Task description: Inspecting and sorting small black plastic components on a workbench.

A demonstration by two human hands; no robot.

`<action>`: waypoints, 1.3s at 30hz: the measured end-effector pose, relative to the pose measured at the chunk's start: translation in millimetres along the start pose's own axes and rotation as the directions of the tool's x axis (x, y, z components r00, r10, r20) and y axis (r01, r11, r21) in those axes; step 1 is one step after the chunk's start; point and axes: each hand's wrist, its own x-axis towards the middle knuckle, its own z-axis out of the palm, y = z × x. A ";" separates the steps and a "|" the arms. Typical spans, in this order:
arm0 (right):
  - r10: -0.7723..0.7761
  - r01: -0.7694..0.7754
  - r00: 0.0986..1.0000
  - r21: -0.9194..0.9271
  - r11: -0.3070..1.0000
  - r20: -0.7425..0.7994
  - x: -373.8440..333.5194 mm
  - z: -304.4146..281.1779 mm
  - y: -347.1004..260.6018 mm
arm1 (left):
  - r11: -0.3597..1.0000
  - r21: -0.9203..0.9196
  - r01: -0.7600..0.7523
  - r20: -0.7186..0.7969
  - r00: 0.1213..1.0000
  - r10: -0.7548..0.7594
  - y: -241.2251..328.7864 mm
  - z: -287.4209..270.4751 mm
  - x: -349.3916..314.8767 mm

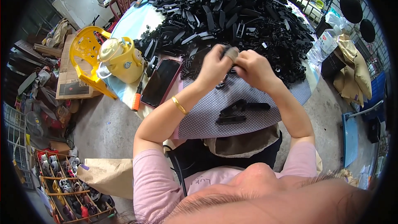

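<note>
My left hand and my right hand meet at the near edge of a large heap of black plastic parts. Both are closed, fingertips pressed together, with motion blur around them. Something small and dark shows at the left fingertips; its kind is too smeared to make out. A tan band wraps one finger there. Below the hands, several black clip-like pieces lie in a small group on the dotted grey cloth. A small metallic bit rests under the hands.
Left of the heap lie a phone, an orange-handled screwdriver and a yellow lidded jug. A yellow plastic chair stands beside the table. At right are a plastic bottle, brown sacks and a blue trolley. A shoe rack stands lower left.
</note>
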 end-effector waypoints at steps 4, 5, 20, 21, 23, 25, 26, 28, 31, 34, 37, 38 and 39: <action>0.021 -0.031 0.994 0.087 0.996 0.110 -1.1 5.5 2.8 | 0.800 0.535 -0.272 0.255 0.955 0.154 13.4 8.8 -30.3; -0.047 0.041 0.990 0.046 0.998 0.135 -0.4 3.7 2.7 | 0.738 0.611 -0.285 0.312 0.944 0.106 21.2 7.8 -35.3; 0.129 -0.090 0.991 0.541 0.836 -0.034 3.5 12.6 9.0 | 0.258 0.961 -0.097 0.058 0.987 0.152 -18.5 -57.7 27.8; 0.168 -0.145 0.986 0.617 0.774 0.020 2.7 12.2 7.9 | 0.248 0.964 -0.100 0.072 0.990 0.119 -18.7 -58.1 28.5; 0.170 -0.130 0.985 0.678 0.724 0.008 2.8 13.0 8.5 | 0.286 0.952 -0.105 0.050 0.980 0.193 -22.2 -57.3 29.9; 0.175 -0.114 0.985 0.732 0.672 -0.007 2.7 12.7 9.4 | 0.325 0.939 -0.117 0.028 0.963 0.267 -22.0 -55.2 32.2; 0.173 -0.099 0.985 0.735 0.671 -0.025 2.8 12.8 9.9 | 0.596 0.785 -0.168 -0.012 0.958 0.286 -18.0 -53.9 33.1; 0.173 -0.084 0.984 0.735 0.673 -0.046 3.5 11.9 9.0 | 0.917 0.387 -0.095 0.024 0.995 0.093 -17.4 -55.0 38.0; 0.269 -0.049 0.958 0.867 0.496 -0.100 3.0 7.7 8.7 | 0.843 -0.427 0.326 0.246 0.939 -0.239 -9.6 -37.9 25.6; 0.231 -0.103 0.973 0.943 0.318 0.029 3.5 -2.3 9.6 | 0.817 -0.406 0.409 0.356 0.895 -0.271 -13.9 -31.3 22.3; 0.256 -0.200 0.958 0.944 0.261 0.132 3.4 -3.5 10.0 | 0.806 -0.417 0.420 0.364 0.890 -0.275 -15.4 -23.8 16.8; 0.256 -0.200 0.958 0.944 0.262 0.131 3.6 -3.0 9.9 | 0.808 -0.428 0.404 0.357 0.897 -0.259 -16.0 -22.8 16.3; 0.256 -0.193 0.959 0.941 0.277 0.121 4.0 -1.8 9.5 | 0.808 -0.428 0.404 0.358 0.897 -0.259 -16.5 -22.9 16.4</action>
